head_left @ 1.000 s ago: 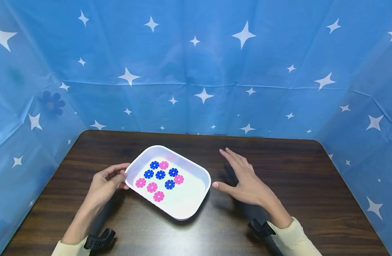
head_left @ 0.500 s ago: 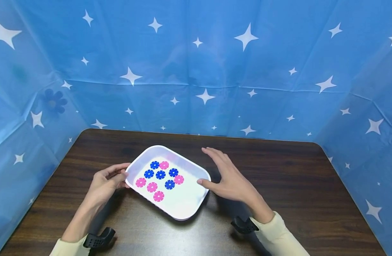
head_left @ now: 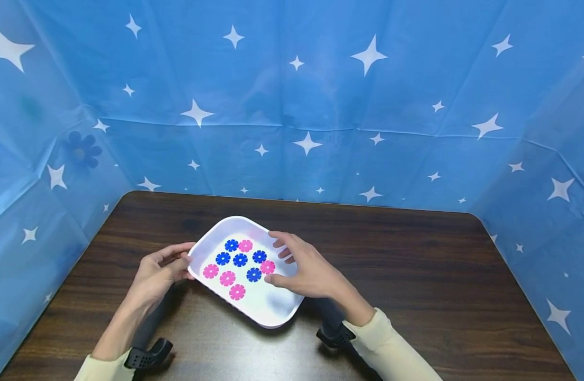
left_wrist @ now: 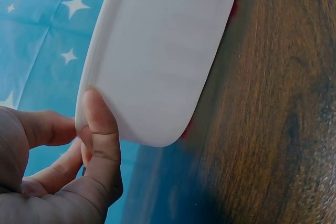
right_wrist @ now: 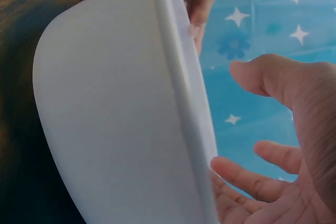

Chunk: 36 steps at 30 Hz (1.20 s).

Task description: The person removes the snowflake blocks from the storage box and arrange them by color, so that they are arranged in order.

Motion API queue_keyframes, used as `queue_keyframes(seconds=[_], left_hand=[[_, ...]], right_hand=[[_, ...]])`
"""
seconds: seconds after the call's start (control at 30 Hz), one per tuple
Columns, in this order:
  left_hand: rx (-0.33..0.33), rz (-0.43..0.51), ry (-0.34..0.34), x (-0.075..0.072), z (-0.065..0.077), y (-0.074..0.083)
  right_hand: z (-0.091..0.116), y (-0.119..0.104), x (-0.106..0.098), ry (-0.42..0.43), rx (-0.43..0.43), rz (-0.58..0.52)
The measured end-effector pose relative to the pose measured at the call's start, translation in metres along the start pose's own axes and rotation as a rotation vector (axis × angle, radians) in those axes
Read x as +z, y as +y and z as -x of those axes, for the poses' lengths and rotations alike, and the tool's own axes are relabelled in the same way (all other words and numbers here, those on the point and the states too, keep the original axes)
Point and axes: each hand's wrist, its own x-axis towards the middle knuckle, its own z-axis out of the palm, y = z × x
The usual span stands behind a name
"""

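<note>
A white plastic tray (head_left: 272,312) sits on the table, turned at an angle. Inside its left part lie several blue notched discs (head_left: 240,260) and several pink notched discs (head_left: 227,278). My left hand (head_left: 153,275) pinches the tray's left rim between thumb and fingers; the left wrist view shows the thumb (left_wrist: 102,124) against the outer wall. Over the tray's right part is my right hand (head_left: 311,267), its thumb and fingers spread apart with nothing between them. In the right wrist view the tray's outer wall (right_wrist: 115,103) hides the discs.
The dark wooden table (head_left: 439,275) extends on both sides of the tray. A blue cloth with white stars (head_left: 292,95) hangs behind the table and along both sides. Each wrist bears a black band (head_left: 146,357).
My right hand has moved left, from beside the tray to above its right part. The left hand keeps its hold on the rim, and the tray and discs stay put.
</note>
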Motion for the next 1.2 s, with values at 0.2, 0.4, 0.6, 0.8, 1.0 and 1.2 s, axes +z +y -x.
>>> queue_keyframes(seconds=[0.2, 0.4, 0.6, 0.8, 1.0, 1.2], left_hand=[[0.001, 0.015, 0.003, 0.0, 0.0, 0.0], [0.005, 0.024, 0.0, -0.001, 0.0, -0.001], [0.015, 0.035, -0.01, -0.002, 0.001, -0.001], [0.021, 0.03, -0.017, -0.001, 0.0, -0.001], [0.017, 0.016, -0.017, -0.002, 0.0, -0.002], [0.021, 0.014, -0.022, -0.002, 0.0, -0.002]], right_hand=[[-0.014, 0.003, 0.014, -0.052, -0.002, -0.015], [-0.026, 0.003, 0.024, -0.067, 0.057, 0.086], [-0.037, 0.006, 0.036, -0.09, 0.091, 0.169], [-0.043, 0.007, 0.043, -0.096, 0.136, 0.152], [-0.049, 0.007, 0.048, -0.094, 0.139, 0.209], [-0.051, 0.008, 0.053, -0.068, 0.112, 0.261]])
